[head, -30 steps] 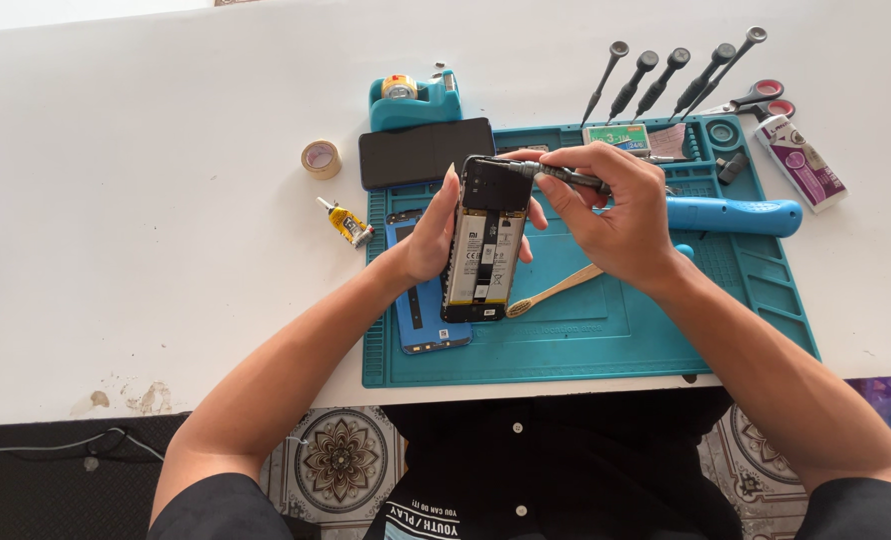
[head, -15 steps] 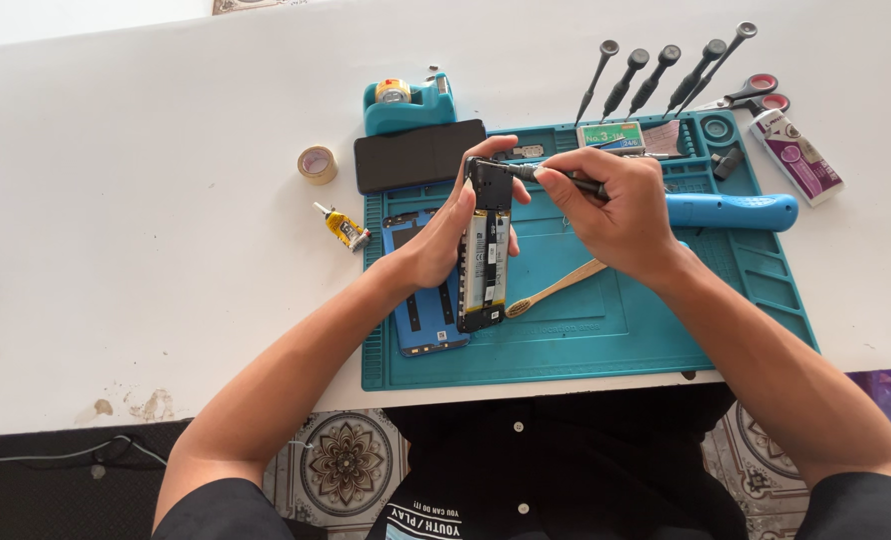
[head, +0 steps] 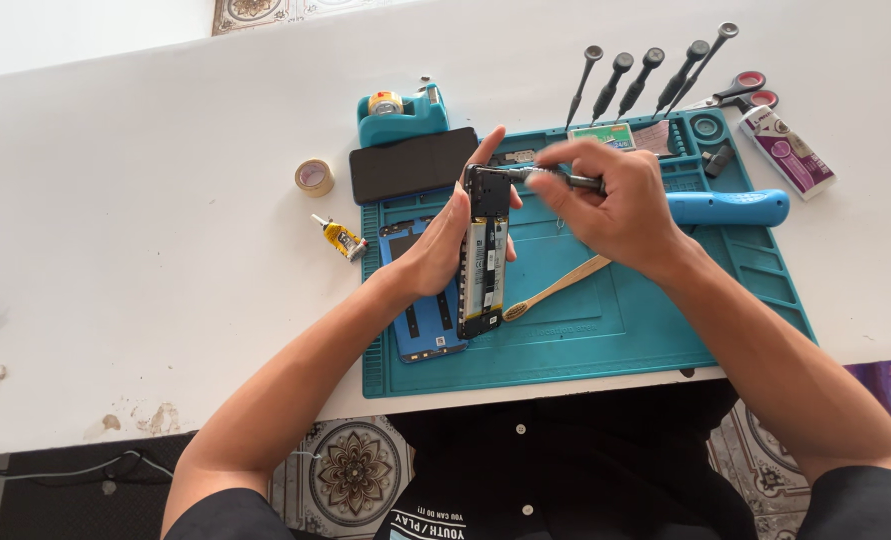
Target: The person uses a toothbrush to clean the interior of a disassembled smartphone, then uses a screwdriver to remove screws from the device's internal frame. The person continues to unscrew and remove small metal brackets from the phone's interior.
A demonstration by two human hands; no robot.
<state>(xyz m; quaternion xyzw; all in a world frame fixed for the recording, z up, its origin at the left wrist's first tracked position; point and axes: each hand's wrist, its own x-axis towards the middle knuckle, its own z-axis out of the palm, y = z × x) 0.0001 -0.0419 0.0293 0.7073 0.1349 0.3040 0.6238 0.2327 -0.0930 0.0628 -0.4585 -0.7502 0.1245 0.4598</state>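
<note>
The left hand (head: pixel 444 245) grips an opened phone (head: pixel 485 250), back cover off, tilted above the teal mat (head: pixel 606 330) on the white worktop (head: pixel 166 250). At the phone's twelve o'clock end, the right hand (head: pixel 611 205) pinches a thin tool (head: pixel 556 178), probably a screwdriver, tip at the phone. A wooden toothbrush (head: pixel 558 287) lies at four o'clock.

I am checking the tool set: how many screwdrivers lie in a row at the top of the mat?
5. They lean in a fan at the blue mat's upper right edge: screwdriver one, two, three, four, five. The right hand holds another thin tool, kind unclear.
</note>
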